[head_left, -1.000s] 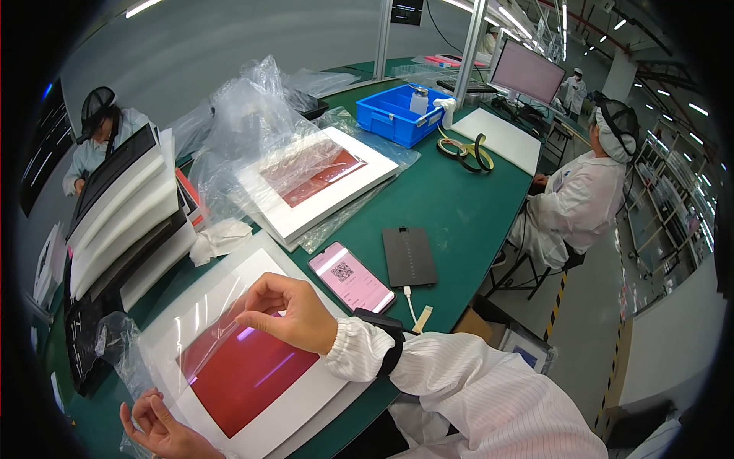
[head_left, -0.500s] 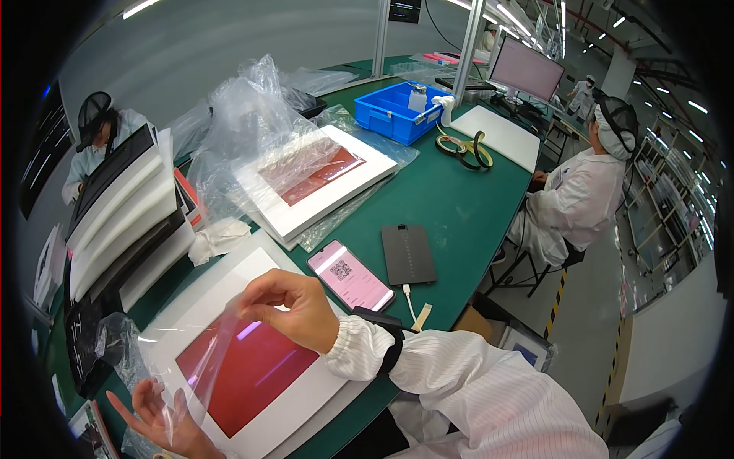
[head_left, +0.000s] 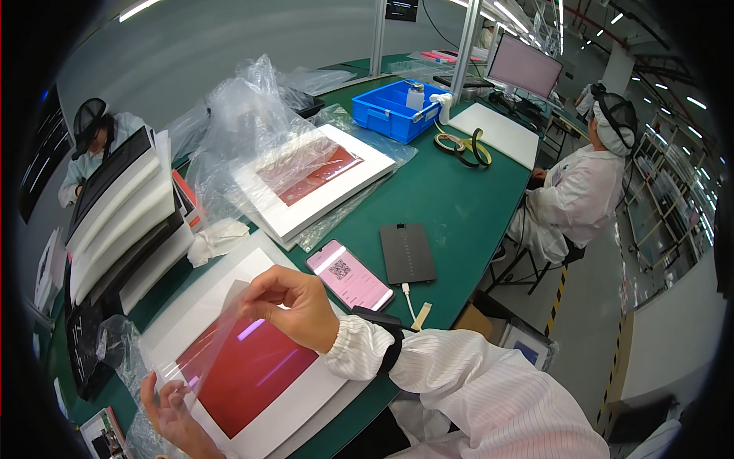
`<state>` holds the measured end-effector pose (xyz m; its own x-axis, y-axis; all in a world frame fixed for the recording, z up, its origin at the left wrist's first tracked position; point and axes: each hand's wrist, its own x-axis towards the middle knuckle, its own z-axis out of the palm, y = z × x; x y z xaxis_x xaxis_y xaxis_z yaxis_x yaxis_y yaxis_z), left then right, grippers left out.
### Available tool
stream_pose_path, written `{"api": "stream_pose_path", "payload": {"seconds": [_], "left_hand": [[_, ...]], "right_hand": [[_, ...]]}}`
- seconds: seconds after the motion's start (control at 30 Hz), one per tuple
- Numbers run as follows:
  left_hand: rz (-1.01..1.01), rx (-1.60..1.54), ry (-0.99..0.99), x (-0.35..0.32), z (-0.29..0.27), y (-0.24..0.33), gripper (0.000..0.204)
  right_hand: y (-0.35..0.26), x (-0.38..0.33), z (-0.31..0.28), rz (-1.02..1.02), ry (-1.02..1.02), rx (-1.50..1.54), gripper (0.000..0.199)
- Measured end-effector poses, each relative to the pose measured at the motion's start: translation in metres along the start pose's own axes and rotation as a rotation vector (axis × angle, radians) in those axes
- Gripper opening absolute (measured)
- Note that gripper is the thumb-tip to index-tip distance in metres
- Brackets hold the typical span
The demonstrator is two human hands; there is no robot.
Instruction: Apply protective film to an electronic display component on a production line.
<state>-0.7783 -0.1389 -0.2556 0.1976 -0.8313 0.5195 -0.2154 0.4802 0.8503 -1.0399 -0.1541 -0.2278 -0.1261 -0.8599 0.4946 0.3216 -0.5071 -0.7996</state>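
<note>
My right hand [head_left: 287,306] pinches the upper edge of a thin clear plastic film [head_left: 216,336] between thumb and fingers. The film hangs slanting over a glossy dark red panel [head_left: 264,379] set in a white border [head_left: 317,389], which lies on the table at the near left. At the film's lower end my left hand [head_left: 177,422] is raised, palm up, its fingers half bent and apart. Whether those fingers touch the film is hard to make out. Crumpled clear plastic [head_left: 122,344] lies left of the panel.
A phone [head_left: 349,275] and a dark grey flat box [head_left: 407,254] with a white cable lie right of the panel. Behind are a second white-bordered red panel [head_left: 367,162], a blue bin [head_left: 378,121] and tape rolls [head_left: 466,149]. Stacked boards [head_left: 130,206] stand left. People sit on both sides.
My left hand has moved slightly, its spread fingers drawing in and bending close to the film's lower end. My right hand keeps its pinch and has barely moved.
</note>
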Motion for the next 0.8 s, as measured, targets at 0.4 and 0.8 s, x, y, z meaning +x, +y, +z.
{"api": "stream_pose_path", "payload": {"seconds": [0.4, 0.8], "left_hand": [[0.015, 0.075, -0.066, -0.008, 0.010, 0.026, 0.041], [0.036, 0.044, -0.187, -0.006, 0.007, 0.027, 0.052]], "right_hand": [[-0.004, 0.001, 0.002, 0.044, 0.015, 0.006, 0.012], [-0.002, 0.001, 0.001, 0.106, -0.007, 0.023, 0.014]]}}
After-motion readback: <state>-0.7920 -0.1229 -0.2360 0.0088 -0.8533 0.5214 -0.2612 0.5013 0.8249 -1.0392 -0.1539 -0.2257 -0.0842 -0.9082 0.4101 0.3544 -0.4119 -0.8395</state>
